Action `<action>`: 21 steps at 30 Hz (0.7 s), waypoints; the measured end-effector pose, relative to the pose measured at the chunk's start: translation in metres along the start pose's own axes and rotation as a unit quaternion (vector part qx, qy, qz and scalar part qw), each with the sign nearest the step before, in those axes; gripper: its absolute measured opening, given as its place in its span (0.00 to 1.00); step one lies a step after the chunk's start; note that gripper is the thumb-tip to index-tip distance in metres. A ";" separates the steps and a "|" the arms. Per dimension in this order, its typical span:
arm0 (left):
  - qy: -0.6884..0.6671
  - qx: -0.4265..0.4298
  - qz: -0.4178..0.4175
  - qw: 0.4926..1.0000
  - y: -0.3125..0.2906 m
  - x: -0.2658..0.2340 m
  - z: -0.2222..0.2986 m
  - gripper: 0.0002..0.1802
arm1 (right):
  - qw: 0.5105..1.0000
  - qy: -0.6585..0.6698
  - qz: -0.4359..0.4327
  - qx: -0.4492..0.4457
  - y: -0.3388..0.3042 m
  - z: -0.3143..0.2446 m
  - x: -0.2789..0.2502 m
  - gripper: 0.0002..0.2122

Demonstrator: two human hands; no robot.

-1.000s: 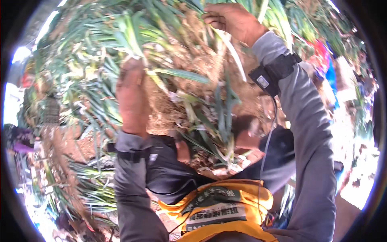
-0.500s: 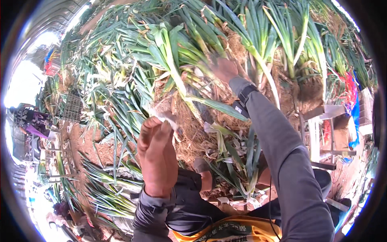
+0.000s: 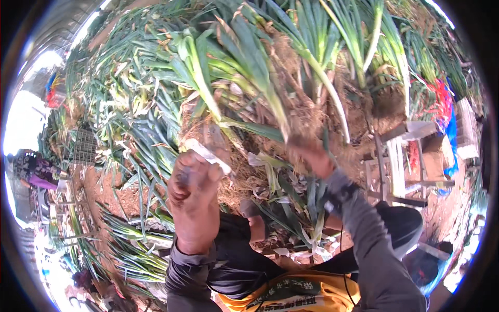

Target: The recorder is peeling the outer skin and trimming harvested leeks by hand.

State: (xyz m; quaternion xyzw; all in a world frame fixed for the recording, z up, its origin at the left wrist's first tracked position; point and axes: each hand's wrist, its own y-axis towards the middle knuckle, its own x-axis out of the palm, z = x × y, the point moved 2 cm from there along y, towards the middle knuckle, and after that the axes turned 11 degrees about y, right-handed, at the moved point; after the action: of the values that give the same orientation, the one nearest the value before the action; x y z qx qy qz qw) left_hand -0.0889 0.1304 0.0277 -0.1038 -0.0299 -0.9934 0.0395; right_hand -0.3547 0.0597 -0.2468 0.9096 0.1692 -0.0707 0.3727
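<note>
My left hand is raised near the middle, its fingers closed round a short white strip whose exact kind I cannot make out. To the right of it, my right hand, blurred by motion, closes on the lower end of a leek. The leaves of that leek point up and away from me over the pile. Between the hands lies a tangle of dry brown roots, and another leek with a pale stem slants just beyond my left hand.
Heaped leeks fill the far side and left. Peeled leaves lie before my knees. A metal-framed stand is at the right, a plastic crate at the left. A person in purple is at the far left.
My right hand has come back toward me from the pile, bringing a leek by its lower end. The white strip in my left hand now shows more fully.
</note>
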 end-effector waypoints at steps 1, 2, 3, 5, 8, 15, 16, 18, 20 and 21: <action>0.020 0.008 -0.018 1.000 -0.001 0.007 0.000 0.10 | 0.996 -0.081 0.001 -0.039 -0.033 -0.023 0.003 0.19; 0.050 0.041 -0.026 0.998 -0.003 0.004 -0.002 0.10 | 0.975 0.058 0.013 0.214 -0.056 -0.047 0.017 0.18; 0.044 0.038 -0.037 0.998 -0.007 0.012 -0.007 0.10 | 0.873 0.187 0.030 0.450 -0.077 -0.071 0.026 0.18; 0.097 0.122 -0.064 0.986 -0.014 0.029 0.002 0.11 | 0.853 0.173 0.032 0.491 -0.095 -0.082 0.043 0.20; 0.186 0.285 -0.077 0.937 -0.030 0.050 0.018 0.14 | 0.851 0.157 0.056 0.497 -0.050 -0.115 0.046 0.24; 0.222 0.532 -0.024 0.816 -0.122 0.108 0.101 0.07 | 0.819 0.184 0.188 0.509 -0.024 -0.142 0.018 0.20; 0.222 0.573 0.011 0.789 -0.131 0.110 0.104 0.06 | 0.818 0.152 0.186 0.522 -0.022 -0.154 0.016 0.19; 0.206 0.644 -0.142 0.723 -0.123 0.088 0.111 0.08 | 0.813 0.113 0.200 0.535 -0.044 -0.151 0.011 0.18; 0.134 0.662 -0.008 0.737 -0.139 0.105 0.100 0.08 | 0.814 0.118 0.184 0.539 -0.068 -0.119 0.034 0.19; 0.131 0.662 -0.012 0.737 -0.137 0.099 0.108 0.08 | 0.809 0.123 0.177 0.547 -0.078 -0.108 0.038 0.19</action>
State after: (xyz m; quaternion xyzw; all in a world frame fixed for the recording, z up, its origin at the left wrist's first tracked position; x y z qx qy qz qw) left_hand -0.1752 0.2673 0.1466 0.0802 -0.6761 -0.7269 0.0901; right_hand -0.3467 0.1970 -0.2309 0.9784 -0.0165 0.0283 -0.2040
